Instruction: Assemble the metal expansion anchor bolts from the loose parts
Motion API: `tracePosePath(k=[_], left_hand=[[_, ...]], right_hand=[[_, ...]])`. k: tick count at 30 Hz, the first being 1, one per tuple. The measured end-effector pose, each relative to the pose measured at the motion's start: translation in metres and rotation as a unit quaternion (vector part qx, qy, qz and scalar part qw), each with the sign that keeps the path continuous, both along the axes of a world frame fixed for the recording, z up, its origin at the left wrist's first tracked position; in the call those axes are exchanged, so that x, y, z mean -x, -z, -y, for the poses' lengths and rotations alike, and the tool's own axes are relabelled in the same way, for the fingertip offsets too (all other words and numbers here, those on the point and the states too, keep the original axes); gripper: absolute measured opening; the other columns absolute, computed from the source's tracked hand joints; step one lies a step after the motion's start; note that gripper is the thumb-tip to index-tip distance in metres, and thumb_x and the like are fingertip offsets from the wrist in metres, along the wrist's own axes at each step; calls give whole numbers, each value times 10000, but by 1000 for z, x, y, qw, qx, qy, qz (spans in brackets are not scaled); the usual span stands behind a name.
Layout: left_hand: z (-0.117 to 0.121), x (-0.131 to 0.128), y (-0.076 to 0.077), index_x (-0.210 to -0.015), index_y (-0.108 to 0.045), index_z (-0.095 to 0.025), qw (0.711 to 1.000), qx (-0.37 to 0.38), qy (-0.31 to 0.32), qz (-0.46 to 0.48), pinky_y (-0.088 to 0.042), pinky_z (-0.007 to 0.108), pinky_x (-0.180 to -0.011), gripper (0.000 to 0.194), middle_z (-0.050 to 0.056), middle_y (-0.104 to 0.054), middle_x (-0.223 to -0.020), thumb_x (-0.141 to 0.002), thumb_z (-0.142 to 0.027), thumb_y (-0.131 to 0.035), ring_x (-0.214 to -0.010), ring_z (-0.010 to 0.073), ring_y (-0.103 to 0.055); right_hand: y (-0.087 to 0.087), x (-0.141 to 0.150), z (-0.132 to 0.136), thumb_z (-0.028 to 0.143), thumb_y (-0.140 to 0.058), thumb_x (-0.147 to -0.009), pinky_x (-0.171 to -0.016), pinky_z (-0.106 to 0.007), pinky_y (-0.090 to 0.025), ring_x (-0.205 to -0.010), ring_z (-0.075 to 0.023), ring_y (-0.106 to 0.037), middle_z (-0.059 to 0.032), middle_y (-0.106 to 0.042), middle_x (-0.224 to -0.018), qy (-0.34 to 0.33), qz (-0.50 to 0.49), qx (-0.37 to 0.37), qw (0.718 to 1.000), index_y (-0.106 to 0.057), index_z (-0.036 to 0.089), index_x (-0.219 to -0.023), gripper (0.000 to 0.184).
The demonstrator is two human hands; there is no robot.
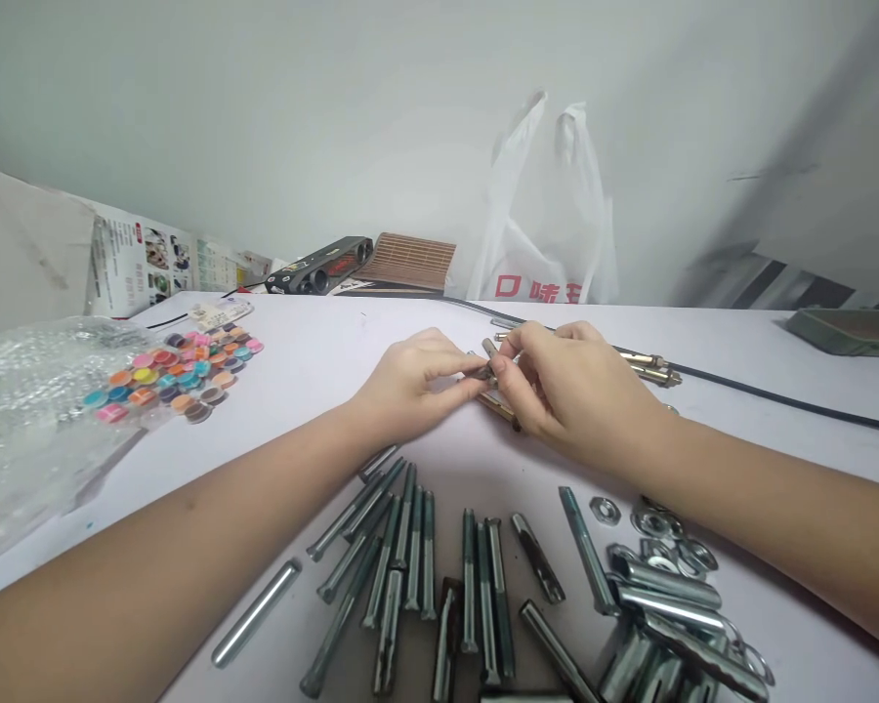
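My left hand [410, 383] and my right hand [567, 386] meet over the middle of the white table [322, 342], fingers pinched together on a small metal bolt [489, 353] held between them. A brass-coloured anchor piece [502, 407] lies just under the right hand. Closer to me, several grey steel bolts and sleeves [410, 547] lie side by side. Nuts and washers [659, 532] sit beside them on the right.
A clear bag [36, 410] with colourful round caps [176, 376] lies at the left. A white plastic bag [549, 215], a black device [322, 266] and a brown slatted board [414, 259] stand by the wall. A black cable [776, 395] crosses the right side; a green tray [850, 330] sits far right.
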State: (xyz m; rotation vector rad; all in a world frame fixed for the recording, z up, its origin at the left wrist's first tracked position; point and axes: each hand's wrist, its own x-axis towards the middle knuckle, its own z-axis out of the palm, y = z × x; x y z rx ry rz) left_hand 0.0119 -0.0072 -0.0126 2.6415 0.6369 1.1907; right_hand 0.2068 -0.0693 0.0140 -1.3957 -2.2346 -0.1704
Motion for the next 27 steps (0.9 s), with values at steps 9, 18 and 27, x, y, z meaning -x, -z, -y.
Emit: tracePosePath(k=[9, 18, 27], left_hand=[[5, 3, -8, -1196, -687, -211, 976, 189, -109, -1, -454, 287, -918, 451, 32, -739, -1040, -961, -493, -426, -1031, 150, -613], [-1, 3, -8, -1048, -732, -165, 958, 267, -72, -74, -460, 291, -964, 602, 44, -730, -1063, -965, -576, -300, -1033, 160, -652], [-1, 4, -6, -1008, -739, -166, 962, 252, -65, -86, -456, 258, -862, 595, 42, -732, -1029, -951, -596, -331, -981, 161, -652]], right_hand=[[-4, -33, -39, 330, -190, -1000, -698, -376, -328, -522, -172, -368, -52, -509, -566, 171, 1, 76, 982, -355, 193, -628, 429], [4, -45, -53, 374, -260, -995, -828, -443, -278, -475, -159, -336, -22, -490, -538, 228, 53, 48, 971, -406, 193, -777, 318], [6, -44, -51, 456, -318, -987, -909, -465, -284, -608, -201, -507, -20, -597, -586, 198, 13, 61, 978, -546, 150, -1123, 405]])
